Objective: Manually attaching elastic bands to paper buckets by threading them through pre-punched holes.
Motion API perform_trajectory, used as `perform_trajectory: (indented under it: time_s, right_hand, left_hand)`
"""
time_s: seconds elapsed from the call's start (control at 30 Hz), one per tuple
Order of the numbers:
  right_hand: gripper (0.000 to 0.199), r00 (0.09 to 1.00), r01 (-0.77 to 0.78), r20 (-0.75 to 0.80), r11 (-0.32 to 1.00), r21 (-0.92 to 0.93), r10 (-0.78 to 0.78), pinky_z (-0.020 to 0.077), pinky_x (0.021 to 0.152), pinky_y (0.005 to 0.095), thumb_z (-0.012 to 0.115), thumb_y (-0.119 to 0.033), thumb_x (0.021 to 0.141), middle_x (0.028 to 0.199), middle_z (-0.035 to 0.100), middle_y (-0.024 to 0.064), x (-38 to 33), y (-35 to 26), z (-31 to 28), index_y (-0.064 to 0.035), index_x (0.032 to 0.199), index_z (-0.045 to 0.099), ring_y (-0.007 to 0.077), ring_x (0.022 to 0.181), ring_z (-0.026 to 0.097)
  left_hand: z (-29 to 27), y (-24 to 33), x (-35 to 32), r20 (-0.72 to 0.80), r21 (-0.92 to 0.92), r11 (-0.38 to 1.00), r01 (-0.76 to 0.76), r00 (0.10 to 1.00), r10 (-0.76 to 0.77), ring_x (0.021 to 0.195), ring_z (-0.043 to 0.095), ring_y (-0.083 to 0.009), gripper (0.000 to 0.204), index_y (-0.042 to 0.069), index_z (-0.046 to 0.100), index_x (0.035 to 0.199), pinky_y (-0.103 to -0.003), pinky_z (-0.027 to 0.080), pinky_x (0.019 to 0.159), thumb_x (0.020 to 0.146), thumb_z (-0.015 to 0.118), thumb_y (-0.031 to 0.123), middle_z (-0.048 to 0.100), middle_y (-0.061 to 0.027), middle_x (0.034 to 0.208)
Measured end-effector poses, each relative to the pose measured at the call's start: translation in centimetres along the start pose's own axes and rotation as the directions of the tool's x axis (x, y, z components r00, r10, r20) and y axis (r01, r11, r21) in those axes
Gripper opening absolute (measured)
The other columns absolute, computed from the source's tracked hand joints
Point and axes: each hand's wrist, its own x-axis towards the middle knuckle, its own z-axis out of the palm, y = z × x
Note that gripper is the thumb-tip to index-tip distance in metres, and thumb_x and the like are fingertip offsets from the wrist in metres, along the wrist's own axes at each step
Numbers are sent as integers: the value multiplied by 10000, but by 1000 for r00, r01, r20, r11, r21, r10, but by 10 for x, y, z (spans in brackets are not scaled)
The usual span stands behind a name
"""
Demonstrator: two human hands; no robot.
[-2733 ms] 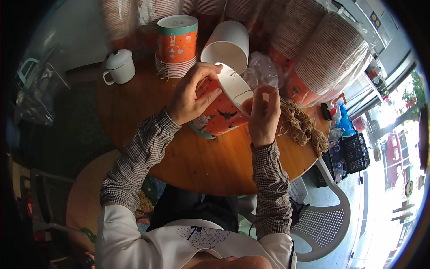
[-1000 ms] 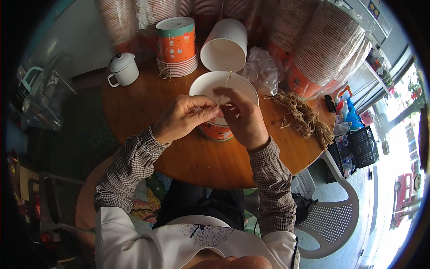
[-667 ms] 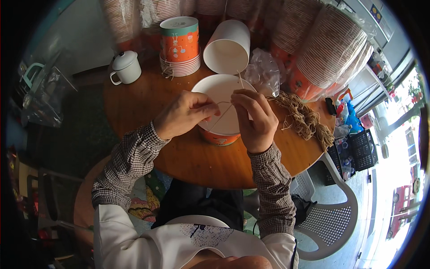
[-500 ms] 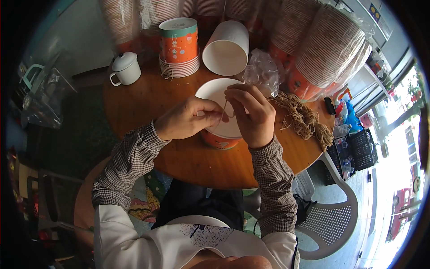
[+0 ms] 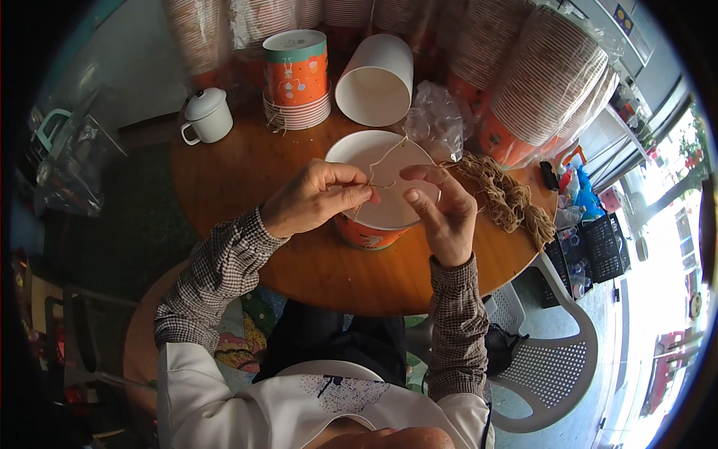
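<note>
In front of me on the table stands a paper bucket [image 5: 374,236], orange outside and white inside, its mouth facing up. A thin tan string [image 5: 383,159] runs from its far rim across the opening. My left hand [image 5: 321,196] pinches this string between thumb and fingertips above the bucket's left side, and a short end sticks out to the right. Over the right rim is my right hand [image 5: 445,206], thumb and forefinger apart, with nothing visible between them. A tangled bundle of tan string [image 5: 505,194] lies on the table to the right of that hand.
Beyond the bucket are stacked orange buckets [image 5: 297,78], a white bucket on its side [image 5: 375,81] and a crumpled plastic bag [image 5: 437,120]. A lidded white mug [image 5: 207,116] stands at left. Wrapped bucket stacks [image 5: 550,75] line the back. A plastic chair [image 5: 550,367] is at right.
My right hand has let go of the string and moved right and slightly toward me, its fingers parting. My left hand keeps its pinch on the string near the same place.
</note>
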Motion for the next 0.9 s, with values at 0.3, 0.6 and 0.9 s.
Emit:
perform_trajectory:
  time_s: [0.3, 0.6, 0.9]
  right_hand:
    - [71, 985, 152, 112, 970, -189, -133, 348, 984, 383, 702, -53, 790, 866, 668, 16, 16, 8, 4, -60, 839, 650, 171, 861, 596]
    - [66, 972, 50, -219, 982, -181, -90, 445, 777, 321, 635, -5, 808, 873, 630, 99, 42, 48, 8, -28, 854, 594, 267, 833, 580]
    - [158, 843, 505, 207, 600, -620, -496, 409, 892, 419, 672, -35, 712, 901, 595, 50, 70, 16, 5, -78, 844, 597, 266, 925, 555]
  left_hand:
    - [0, -4, 5, 9, 102, 995, 16, 1000, -17, 827, 600, -72, 194, -44, 636, 1005, -229, 509, 736, 922, 578, 121, 656, -29, 886]
    - [-10, -25, 35, -154, 740, 639, -210, 872, 464, 739, 608, -105, 139, -1, 621, 882, -259, 477, 671, 869, 627, 136, 659, -45, 812]
    - [-20, -18, 42, -456, 164, 985, -59, 880, 128, 741, 557, -69, 179, 1, 653, 875, -229, 476, 673, 867, 635, 179, 669, -8, 855]
